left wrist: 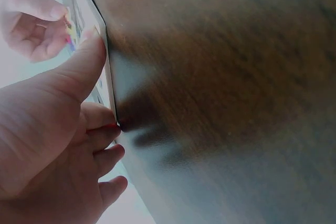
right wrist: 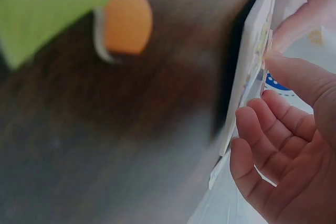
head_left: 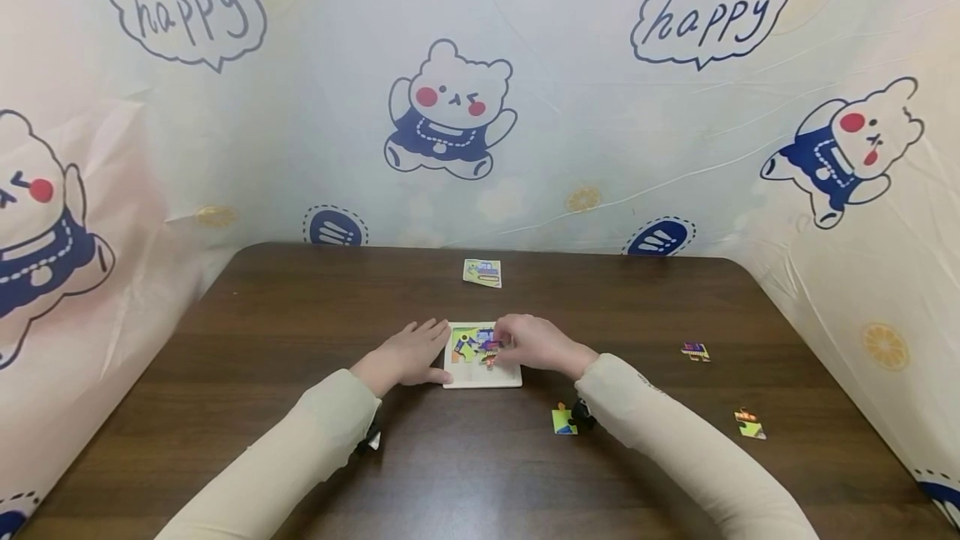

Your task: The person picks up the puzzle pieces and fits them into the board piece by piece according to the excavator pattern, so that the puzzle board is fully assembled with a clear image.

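Note:
A white puzzle board (head_left: 480, 376) lies on the middle of a dark wooden table (head_left: 300, 315), with several colourful pieces fitted in its upper part. My left hand (head_left: 433, 350) lies flat beside the board's left edge. In the left wrist view its thumb (left wrist: 86, 59) presses straight against the board's edge (left wrist: 108, 85). My right hand (head_left: 501, 345) hovers over the board's right half and pinches a small colourful puzzle piece (head_left: 491, 349) between thumb and fingers. In the right wrist view, the curled right hand (right wrist: 260, 90) sits just beside the board's rim (right wrist: 251, 61).
Loose pieces lie on the table: a picture card (head_left: 482, 272) behind the board, one piece (head_left: 695, 351) to the right, one (head_left: 750, 424) near the right front, and a green-and-orange piece (head_left: 562, 422) (right wrist: 52, 9) under my right wrist. A printed plastic sheet (head_left: 525, 107) walls three sides.

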A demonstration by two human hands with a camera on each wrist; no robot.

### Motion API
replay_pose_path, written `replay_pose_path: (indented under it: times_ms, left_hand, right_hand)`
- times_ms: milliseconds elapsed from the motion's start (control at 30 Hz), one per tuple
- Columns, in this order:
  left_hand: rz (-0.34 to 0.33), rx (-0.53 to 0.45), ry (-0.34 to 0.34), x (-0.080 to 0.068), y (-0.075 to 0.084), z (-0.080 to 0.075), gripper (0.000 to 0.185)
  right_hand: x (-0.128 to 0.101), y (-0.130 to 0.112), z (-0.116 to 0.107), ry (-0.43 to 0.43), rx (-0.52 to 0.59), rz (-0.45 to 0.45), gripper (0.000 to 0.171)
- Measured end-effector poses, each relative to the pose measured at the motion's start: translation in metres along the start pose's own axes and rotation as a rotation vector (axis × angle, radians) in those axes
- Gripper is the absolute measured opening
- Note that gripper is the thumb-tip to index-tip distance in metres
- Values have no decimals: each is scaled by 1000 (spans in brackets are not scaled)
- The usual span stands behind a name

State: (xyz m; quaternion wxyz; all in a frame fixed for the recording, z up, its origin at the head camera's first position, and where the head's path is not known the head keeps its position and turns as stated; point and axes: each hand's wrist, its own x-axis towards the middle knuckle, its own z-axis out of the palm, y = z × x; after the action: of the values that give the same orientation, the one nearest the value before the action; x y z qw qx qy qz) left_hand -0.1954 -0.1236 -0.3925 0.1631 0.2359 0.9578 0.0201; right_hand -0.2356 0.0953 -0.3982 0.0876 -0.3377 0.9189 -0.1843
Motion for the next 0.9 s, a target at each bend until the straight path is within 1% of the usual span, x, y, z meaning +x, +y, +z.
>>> replay_pose_path:
  times_ms: [200, 367, 500, 633, 900]
  left_hand:
    - [-4, 14, 2, 1, 0, 1, 79]
    - [-1, 14, 2, 1, -1, 1, 79]
    - [0, 9, 4, 1, -1, 1, 79]
    - [2, 6, 3, 0, 0, -1, 79]
    - [3, 7, 0, -1, 1, -2, 79]
  right_hand:
    - [6, 0, 6, 5, -5, -9, 18]
    - [9, -2, 9, -2, -26, 18, 16]
    - [9, -3, 9, 1, -21, 20, 18]
    - [9, -3, 8, 4, -15, -4, 17]
    - [9, -1, 9, -9, -47, -61, 19]
